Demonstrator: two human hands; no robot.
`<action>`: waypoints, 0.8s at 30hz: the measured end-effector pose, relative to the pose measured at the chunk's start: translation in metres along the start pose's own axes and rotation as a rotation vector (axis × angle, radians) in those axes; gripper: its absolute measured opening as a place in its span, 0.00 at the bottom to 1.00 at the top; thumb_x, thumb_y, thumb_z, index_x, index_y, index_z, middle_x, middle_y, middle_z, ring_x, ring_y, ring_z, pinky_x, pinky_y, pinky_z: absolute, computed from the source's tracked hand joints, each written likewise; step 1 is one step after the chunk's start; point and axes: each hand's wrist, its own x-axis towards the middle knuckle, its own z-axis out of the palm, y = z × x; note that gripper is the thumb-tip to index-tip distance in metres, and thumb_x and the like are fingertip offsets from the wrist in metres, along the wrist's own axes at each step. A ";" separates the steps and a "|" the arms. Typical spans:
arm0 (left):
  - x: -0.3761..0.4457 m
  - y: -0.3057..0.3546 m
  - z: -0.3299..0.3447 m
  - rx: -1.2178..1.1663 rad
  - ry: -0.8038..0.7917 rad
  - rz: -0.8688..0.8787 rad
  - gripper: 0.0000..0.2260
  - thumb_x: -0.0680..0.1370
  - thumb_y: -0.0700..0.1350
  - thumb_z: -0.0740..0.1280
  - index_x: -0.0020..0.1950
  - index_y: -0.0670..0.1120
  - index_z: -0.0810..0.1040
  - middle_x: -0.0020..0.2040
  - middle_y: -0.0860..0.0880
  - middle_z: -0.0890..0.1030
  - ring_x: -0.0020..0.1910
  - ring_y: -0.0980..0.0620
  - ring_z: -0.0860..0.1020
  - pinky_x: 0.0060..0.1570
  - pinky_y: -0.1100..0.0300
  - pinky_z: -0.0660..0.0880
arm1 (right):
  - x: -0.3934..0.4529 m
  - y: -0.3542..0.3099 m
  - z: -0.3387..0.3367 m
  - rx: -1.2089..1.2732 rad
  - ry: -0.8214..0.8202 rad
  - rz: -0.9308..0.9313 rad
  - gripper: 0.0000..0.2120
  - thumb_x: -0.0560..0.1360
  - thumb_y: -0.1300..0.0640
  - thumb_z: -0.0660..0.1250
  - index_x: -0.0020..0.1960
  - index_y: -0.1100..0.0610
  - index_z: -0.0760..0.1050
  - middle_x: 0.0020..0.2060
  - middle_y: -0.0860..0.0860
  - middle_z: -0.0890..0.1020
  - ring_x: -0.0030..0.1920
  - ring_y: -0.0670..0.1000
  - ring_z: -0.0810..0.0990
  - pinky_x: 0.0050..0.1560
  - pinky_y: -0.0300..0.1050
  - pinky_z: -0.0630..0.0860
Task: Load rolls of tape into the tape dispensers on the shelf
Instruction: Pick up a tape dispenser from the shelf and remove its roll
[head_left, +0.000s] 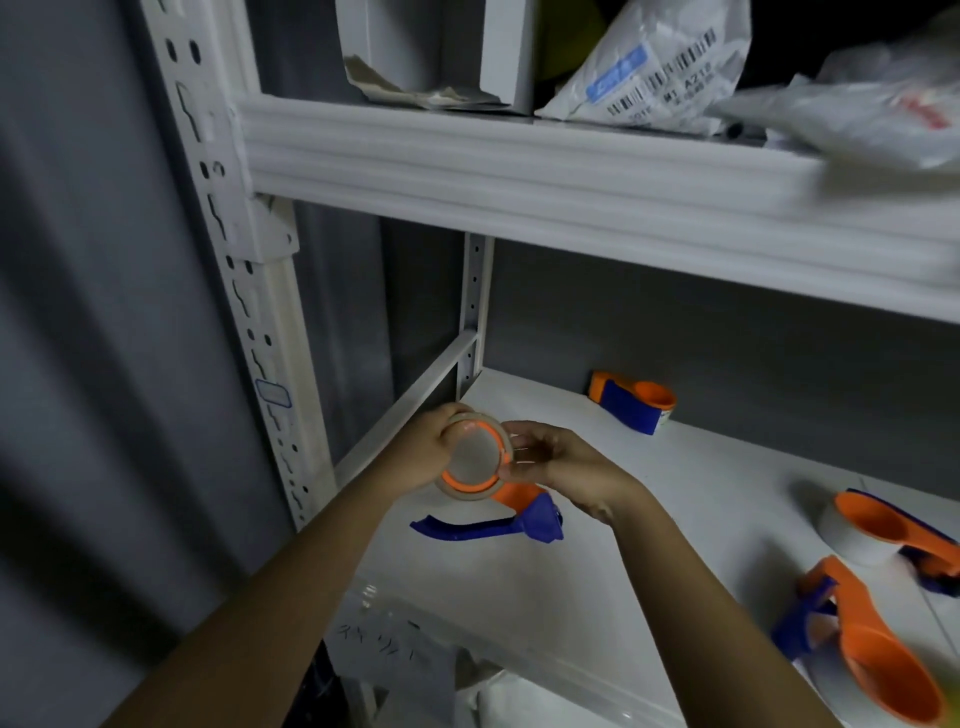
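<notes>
We hold the orange-and-blue plastic tape dispenser (498, 499) above the white metal shelf (649, 499), our left hand (421, 447) gripping the beige tape roll (470, 457) on its hub, our right hand (566, 462) pinching the roll's edge. It looks light, rigid and smooth; the rim seems the best grip. The parcel label (654, 78) above reads "A218", we think.

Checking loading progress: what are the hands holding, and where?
Both hands, left and right, grip the tape roll on the dispenser by opposite rim edges.
</notes>
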 end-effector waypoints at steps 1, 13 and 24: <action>-0.001 0.002 0.001 0.006 0.021 0.007 0.14 0.82 0.45 0.57 0.67 0.47 0.70 0.61 0.47 0.77 0.60 0.52 0.75 0.58 0.63 0.70 | -0.001 -0.002 -0.003 -0.015 0.006 -0.012 0.22 0.70 0.63 0.72 0.62 0.52 0.74 0.55 0.50 0.81 0.58 0.49 0.77 0.61 0.45 0.73; -0.009 0.014 -0.004 -0.059 0.044 -0.038 0.16 0.82 0.45 0.57 0.70 0.48 0.66 0.64 0.48 0.74 0.63 0.52 0.72 0.60 0.61 0.70 | -0.009 -0.006 -0.002 0.051 0.082 -0.100 0.21 0.71 0.63 0.72 0.61 0.49 0.76 0.54 0.48 0.82 0.58 0.51 0.77 0.64 0.53 0.72; -0.010 0.019 -0.004 -0.036 0.049 -0.042 0.15 0.82 0.45 0.57 0.69 0.47 0.67 0.63 0.47 0.75 0.62 0.50 0.74 0.62 0.56 0.72 | -0.020 -0.010 0.004 0.117 0.158 -0.174 0.15 0.70 0.62 0.72 0.54 0.49 0.79 0.51 0.51 0.82 0.52 0.50 0.80 0.51 0.41 0.74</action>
